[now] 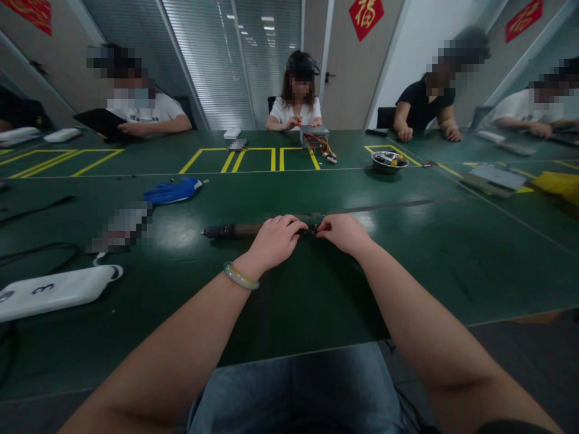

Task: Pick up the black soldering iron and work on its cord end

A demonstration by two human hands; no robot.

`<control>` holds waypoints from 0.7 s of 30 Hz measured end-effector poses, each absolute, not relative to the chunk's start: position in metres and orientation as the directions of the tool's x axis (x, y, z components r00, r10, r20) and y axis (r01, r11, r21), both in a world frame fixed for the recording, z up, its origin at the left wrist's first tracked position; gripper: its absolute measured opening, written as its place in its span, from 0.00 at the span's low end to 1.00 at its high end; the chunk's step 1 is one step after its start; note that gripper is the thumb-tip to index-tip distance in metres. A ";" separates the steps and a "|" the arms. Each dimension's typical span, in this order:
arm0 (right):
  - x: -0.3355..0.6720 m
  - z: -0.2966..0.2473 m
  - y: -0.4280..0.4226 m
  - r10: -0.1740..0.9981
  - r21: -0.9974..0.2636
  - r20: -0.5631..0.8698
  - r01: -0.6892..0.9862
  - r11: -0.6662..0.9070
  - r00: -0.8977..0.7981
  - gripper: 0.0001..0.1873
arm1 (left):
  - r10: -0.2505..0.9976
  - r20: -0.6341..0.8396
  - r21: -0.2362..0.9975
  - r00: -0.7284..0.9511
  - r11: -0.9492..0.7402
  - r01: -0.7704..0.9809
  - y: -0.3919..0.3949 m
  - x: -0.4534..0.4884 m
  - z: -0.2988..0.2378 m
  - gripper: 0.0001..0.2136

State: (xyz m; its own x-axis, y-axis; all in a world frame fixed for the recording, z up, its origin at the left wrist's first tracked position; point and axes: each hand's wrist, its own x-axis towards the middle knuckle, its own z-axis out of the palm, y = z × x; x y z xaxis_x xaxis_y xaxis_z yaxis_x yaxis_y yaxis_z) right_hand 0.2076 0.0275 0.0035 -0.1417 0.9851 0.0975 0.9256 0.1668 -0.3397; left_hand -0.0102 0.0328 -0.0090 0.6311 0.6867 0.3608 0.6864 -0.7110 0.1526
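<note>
A long dark tool [235,230], like a soldering iron with a brown handle, lies crosswise on the green table [316,289] in front of me. My left hand [275,239], with a pale bangle on the wrist, is wrapped over its middle. My right hand [344,232] pinches the tool's right end, fingertips close to those of the left hand. A thin dark cord or rod [389,206] runs on to the right from there.
A blue glove [172,191] lies at the left, a white box marked 3 [54,290] at the near left with black cables. A metal bowl [389,161] stands far right, a yellow item [561,184] at the right edge. Several other people sit round the far side.
</note>
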 end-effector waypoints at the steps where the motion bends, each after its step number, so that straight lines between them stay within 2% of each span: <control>1: 0.206 0.003 0.028 0.986 -0.337 0.103 0.928 0.159 -0.132 0.03 | 0.687 0.361 0.152 0.630 -0.710 0.687 0.033 -0.010 -0.009 0.13; 11: 0.199 -0.001 0.027 0.984 -0.336 0.127 0.927 0.163 -0.127 0.03 | 0.696 0.347 0.147 0.629 -0.703 0.696 0.033 -0.009 -0.008 0.13; 21: 0.197 -0.005 0.029 0.979 -0.444 0.146 0.875 0.193 -0.142 0.02 | 0.682 0.365 0.164 0.634 -0.718 0.677 0.033 -0.010 -0.007 0.13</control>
